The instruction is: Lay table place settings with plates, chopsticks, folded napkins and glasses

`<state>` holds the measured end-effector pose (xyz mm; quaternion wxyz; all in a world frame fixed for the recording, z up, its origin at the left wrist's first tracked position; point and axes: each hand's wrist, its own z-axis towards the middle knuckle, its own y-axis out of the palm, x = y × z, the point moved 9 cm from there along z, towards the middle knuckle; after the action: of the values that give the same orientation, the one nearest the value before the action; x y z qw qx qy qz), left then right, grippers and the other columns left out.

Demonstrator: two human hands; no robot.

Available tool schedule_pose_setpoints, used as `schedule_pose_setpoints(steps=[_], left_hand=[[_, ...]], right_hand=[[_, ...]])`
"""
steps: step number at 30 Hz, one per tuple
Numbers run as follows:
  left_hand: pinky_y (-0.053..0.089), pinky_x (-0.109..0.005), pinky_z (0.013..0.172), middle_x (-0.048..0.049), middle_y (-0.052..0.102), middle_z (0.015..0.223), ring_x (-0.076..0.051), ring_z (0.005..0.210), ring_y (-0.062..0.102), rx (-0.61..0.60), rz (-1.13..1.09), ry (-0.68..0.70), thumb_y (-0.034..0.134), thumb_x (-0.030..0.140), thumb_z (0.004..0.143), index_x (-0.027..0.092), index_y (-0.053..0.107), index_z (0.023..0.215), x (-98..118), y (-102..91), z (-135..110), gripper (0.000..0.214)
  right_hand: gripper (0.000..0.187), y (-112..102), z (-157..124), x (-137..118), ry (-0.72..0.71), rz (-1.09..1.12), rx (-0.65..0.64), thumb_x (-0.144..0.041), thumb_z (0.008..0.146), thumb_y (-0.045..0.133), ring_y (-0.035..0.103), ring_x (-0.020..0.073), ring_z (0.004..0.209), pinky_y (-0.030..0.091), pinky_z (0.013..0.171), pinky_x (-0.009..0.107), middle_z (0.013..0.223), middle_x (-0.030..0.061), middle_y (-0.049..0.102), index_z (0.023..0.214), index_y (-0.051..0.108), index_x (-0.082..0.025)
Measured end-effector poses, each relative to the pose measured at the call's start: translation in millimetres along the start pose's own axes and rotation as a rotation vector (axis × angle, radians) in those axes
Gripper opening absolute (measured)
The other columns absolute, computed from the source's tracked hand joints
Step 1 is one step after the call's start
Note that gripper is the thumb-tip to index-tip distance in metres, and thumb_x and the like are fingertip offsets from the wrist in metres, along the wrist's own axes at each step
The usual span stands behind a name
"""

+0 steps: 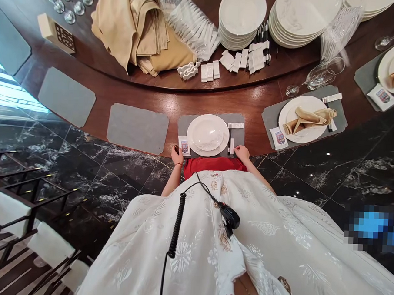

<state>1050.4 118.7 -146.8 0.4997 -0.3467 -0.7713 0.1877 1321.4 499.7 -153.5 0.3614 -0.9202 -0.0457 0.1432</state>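
Observation:
Before me on a grey placemat [239, 119] lies a large white plate [191, 136], with a smaller white plate [212, 134] stacked on it. My left hand [177, 156] is at the table edge, beside a white tissue packet [184, 145] with a printed emblem. Its fingers are slightly bent and apart. My right hand [242, 152] has its fingertips beside a narrow white packet [232, 145], perhaps touching it. Dark chopsticks [229, 138] lie right of the plates, below a white strip [236, 125] whose kind I cannot tell.
Beige folded napkins [120, 26], plate stacks [242, 14], white rests [210, 72] and chopsticks [262, 33] lie on the raised turntable. Right is a place setting with a folded napkin [302, 121] and a lying wine glass [320, 77]. Bare placemats [137, 127] run left; chairs [8, 213] stand lower left.

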Motion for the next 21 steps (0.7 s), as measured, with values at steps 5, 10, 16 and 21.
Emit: schedule_pose_setpoints(steps=[5, 10, 16, 21], left_hand=[[0.028, -0.043, 0.133, -0.0245, 0.045, 0.163, -0.030, 0.158, 0.038, 0.091, -0.004, 0.022, 0.057, 0.028, 0.098, 0.008, 0.043, 0.158, 27, -2.8, 32, 0.065], [0.026, -0.041, 0.134, -0.0220, 0.049, 0.161, -0.027, 0.158, 0.038, 0.108, -0.006, 0.214, 0.055, 0.014, 0.092, 0.008, 0.048, 0.154, 112, -13.0, 117, 0.062], [0.025, -0.044, 0.134, -0.0207, 0.055, 0.152, -0.027, 0.154, 0.041, 0.149, 0.015, 0.422, 0.055, 0.009, 0.089, 0.008, 0.065, 0.135, 235, -51.2, 252, 0.047], [0.033, -0.056, 0.128, -0.0219, 0.054, 0.152, -0.033, 0.152, 0.043, 0.261, 0.089, 0.481, 0.057, 0.011, 0.089, 0.006, 0.069, 0.129, 320, -86.4, 352, 0.042]], right_hand=[[0.026, -7, -3, -2, -0.001, -0.008, 0.001, -0.027, 0.098, 0.058, 0.072, 0.0290, 0.113, 0.055, 0.098, 0.037, 0.119, 0.0139, 0.079, 0.111, 0.079, -0.019], [0.027, -21, -4, -6, -0.020, 0.009, 0.020, -0.027, 0.094, 0.058, 0.074, 0.0297, 0.110, 0.055, 0.095, 0.037, 0.117, 0.0156, 0.079, 0.107, 0.080, -0.018], [0.026, -37, -3, 4, -0.051, 0.193, 0.086, -0.038, 0.085, 0.057, 0.078, 0.0298, 0.092, 0.059, 0.089, 0.039, 0.093, 0.0139, 0.081, 0.091, 0.077, -0.021], [0.028, -33, -8, 34, 0.003, 0.339, 0.104, -0.049, 0.076, 0.050, 0.080, 0.0359, 0.088, 0.062, 0.090, 0.048, 0.088, 0.0167, 0.080, 0.077, 0.066, -0.026]])
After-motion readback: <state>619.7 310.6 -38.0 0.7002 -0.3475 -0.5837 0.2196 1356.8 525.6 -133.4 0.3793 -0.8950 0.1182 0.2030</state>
